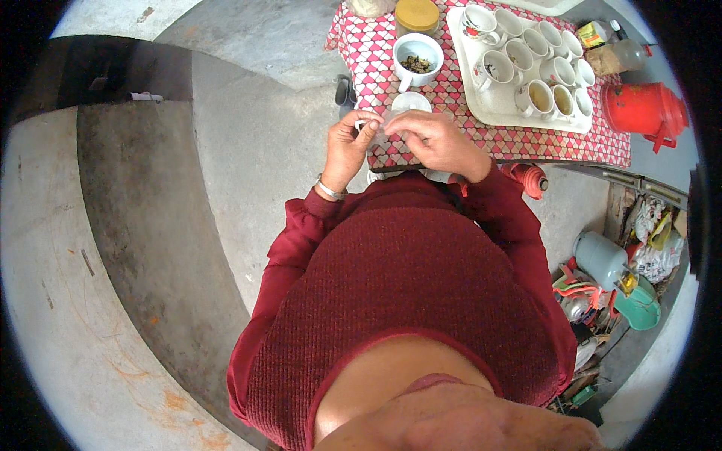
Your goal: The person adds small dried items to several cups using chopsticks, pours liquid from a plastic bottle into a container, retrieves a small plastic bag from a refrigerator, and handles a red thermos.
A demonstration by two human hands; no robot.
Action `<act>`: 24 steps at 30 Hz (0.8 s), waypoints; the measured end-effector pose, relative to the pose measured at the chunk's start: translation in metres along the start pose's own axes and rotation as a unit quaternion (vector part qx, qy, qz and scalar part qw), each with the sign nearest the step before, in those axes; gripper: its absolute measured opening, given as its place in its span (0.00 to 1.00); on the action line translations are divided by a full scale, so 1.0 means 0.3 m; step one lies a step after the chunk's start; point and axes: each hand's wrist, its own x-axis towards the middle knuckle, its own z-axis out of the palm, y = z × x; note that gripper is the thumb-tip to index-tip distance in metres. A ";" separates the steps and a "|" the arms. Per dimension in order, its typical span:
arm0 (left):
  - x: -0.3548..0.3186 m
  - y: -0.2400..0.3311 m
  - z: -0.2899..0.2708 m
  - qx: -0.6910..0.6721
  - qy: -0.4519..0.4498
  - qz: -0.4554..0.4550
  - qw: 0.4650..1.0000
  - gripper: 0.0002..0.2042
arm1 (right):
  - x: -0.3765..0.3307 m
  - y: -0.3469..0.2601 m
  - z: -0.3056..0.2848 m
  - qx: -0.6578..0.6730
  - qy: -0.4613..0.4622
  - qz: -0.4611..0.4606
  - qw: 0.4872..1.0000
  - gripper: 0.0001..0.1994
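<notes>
- While both hands meet at the near edge of the table (526, 143), they pinch a small clear, whitish packet (378, 132) between them; it is too small to tell what kind.
- Left hand (347, 146): fingers curled shut on the packet's left end, silver bracelet (329, 189) on the wrist.
- Right hand (435, 140): fingers closed on the packet's right side, knuckles up, hand resting over the table edge.
- The packet sits just over the table's near edge, right below a small white saucer (411, 101).
- White mug (417, 60) with dark bits inside stands just beyond the saucer, handle toward the person.
- Table is covered with a red-and-white patterned cloth (376, 52).
- White tray (496, 105) on the right of the table carries many white cups (535, 96), some with brownish liquid, some with dark residue.
- Yellow-lidded jar (417, 15) at the far edge, behind the mug.
- Red plastic jug (645, 110) stands off the table's right end, near a clear bottle (620, 56).
- Grey gas cylinder (602, 258) and a green round item (639, 307) lie on the floor to the right, among clutter.
- Person wears a dark red knit sweater (406, 301).
- Grey concrete floor (248, 150) on the left.
</notes>
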 end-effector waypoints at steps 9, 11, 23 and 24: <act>-0.021 -0.017 -0.031 -0.063 0.045 -0.014 0.997 0.05 | -0.051 0.162 0.079 -0.130 -0.084 0.085 0.984 0.18; -0.030 -0.031 -0.032 -0.071 0.050 -0.019 0.996 0.05 | -0.060 0.139 0.065 -0.173 -0.083 0.121 0.974 0.20; -0.084 -0.047 -0.010 -0.093 0.017 -0.059 0.994 0.05 | 0.003 0.189 0.148 -0.250 -0.213 0.157 0.931 0.08; -0.085 -0.044 -0.010 -0.094 0.018 -0.060 0.994 0.05 | 0.014 0.171 0.144 -0.267 -0.236 0.190 0.915 0.08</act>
